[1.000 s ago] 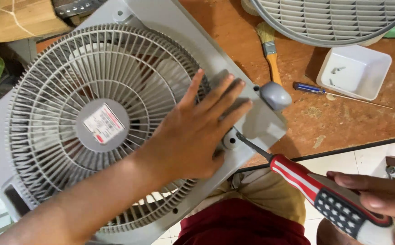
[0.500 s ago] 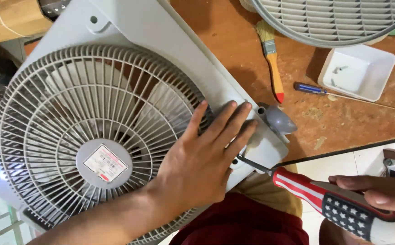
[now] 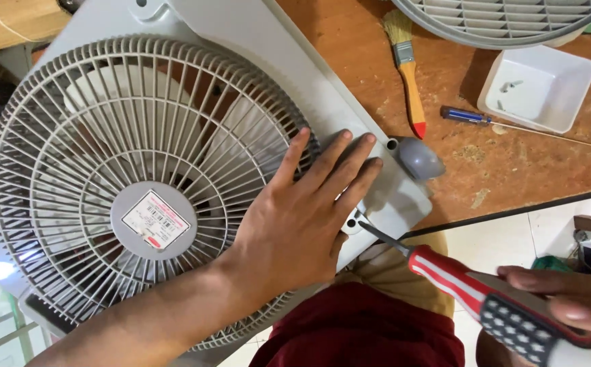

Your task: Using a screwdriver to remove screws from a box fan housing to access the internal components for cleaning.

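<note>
Head view: I note the box fan (image 3: pixel 173 170) lying grille-up across the near left part of the wooden worktop (image 3: pixel 526 170), its near corner overhanging the worktop's front edge. My left hand (image 3: pixel 302 217) lies flat and spread on the fan's frame beside the round grille (image 3: pixel 139 183), fingers extended toward the grey knob (image 3: pixel 418 160). My right hand (image 3: pixel 567 306) is closed round the striped handle of the screwdriver (image 3: pixel 472 285), whose tip meets the frame's near corner. I judge the plastic housing light, fairly stiff but crackable; best held by the solid frame, not the thin grille ribs. A paintbrush (image 3: pixel 407 68), small blue screwdriver (image 3: pixel 469 117) and white tray (image 3: pixel 536 85) sit toward the far right.
</note>
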